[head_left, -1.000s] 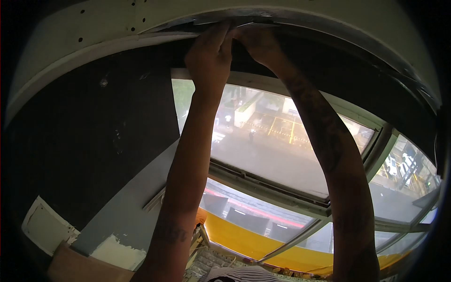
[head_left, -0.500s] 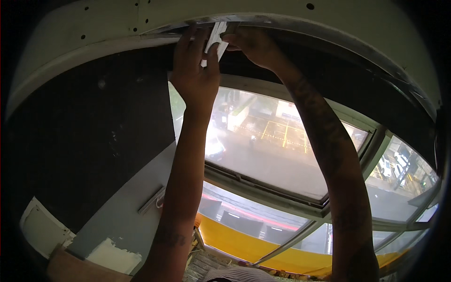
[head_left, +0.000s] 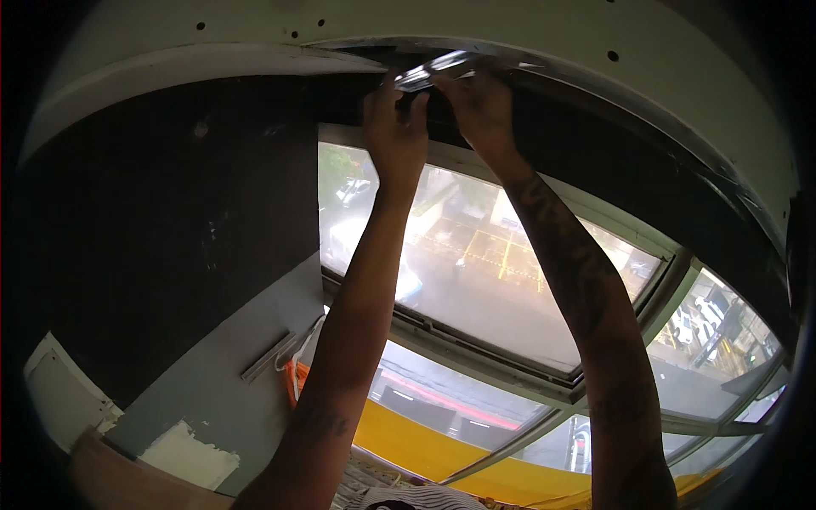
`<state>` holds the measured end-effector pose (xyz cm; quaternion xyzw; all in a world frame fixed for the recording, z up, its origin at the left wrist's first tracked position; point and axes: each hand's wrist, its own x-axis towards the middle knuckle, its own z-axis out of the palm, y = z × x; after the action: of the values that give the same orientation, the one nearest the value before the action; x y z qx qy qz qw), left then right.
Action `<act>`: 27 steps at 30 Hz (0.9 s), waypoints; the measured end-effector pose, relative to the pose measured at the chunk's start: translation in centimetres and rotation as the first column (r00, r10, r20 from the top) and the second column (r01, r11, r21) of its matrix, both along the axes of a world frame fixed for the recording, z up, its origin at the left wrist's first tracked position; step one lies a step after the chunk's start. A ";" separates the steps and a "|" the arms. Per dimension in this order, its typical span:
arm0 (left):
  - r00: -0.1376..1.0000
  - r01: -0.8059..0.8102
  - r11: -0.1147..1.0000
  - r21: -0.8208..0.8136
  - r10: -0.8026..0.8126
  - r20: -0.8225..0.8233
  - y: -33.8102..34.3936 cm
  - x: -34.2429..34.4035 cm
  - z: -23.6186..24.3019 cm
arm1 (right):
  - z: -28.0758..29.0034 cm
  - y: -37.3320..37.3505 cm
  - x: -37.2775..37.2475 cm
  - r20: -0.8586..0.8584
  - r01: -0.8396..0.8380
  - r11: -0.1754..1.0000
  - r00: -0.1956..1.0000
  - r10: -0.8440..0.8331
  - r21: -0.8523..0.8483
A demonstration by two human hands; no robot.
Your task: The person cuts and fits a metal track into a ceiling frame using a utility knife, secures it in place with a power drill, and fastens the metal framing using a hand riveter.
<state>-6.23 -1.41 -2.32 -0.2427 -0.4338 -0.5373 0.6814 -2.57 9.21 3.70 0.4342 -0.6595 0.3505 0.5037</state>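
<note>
Overhead, at the ceiling edge, a short shiny metal strip [head_left: 435, 70] lies tilted between my two raised hands. My left hand [head_left: 397, 136] grips its lower left end, fingers up and the thumb a little apart. At the other end, my right hand [head_left: 486, 110] has its thumb near the strip and its fingers bent around it, partly blurred. Just above, a thin metal channel [head_left: 586, 76] follows the edge of the ceiling panel [head_left: 476, 21], with a dark gap behind it.
Below my hands is a window [head_left: 476, 272] looking down on a street and parking area. A black wall [head_left: 170, 221] stands at left, its lower part grey with a white patch [head_left: 191, 459]. An orange item [head_left: 295, 380] hangs beside my left forearm.
The strip has turned from steeply upright to a flatter slant. Both hands have shifted right, and the left wrist has dropped less into view of the window as my head view moved.
</note>
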 end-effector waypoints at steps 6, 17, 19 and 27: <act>0.960 0.279 0.960 0.015 -0.279 -0.014 1.8 -1.3 1.2 | 0.2 0.5 -1.1 -0.314 0.176 0.983 0.932 -0.183 -0.052; 0.897 0.436 0.900 0.011 -0.434 -0.081 3.8 -1.6 1.4 | 2.7 2.5 -1.3 -0.191 0.367 0.889 0.927 -0.323 0.274; 0.897 0.430 0.903 0.016 -0.426 -0.118 3.7 -2.2 1.5 | 3.2 2.4 -2.0 -0.285 0.371 0.898 0.910 -0.301 0.238; 0.974 -0.219 0.975 -0.032 0.216 -0.075 -1.4 -3.4 3.2 | 3.1 1.9 -1.4 -0.214 0.308 0.917 0.942 -0.257 0.253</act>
<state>-9.60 -2.80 0.92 -0.2261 -0.4440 -0.4418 0.7460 -3.99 11.08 6.76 0.4311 -0.7113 0.1360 0.5382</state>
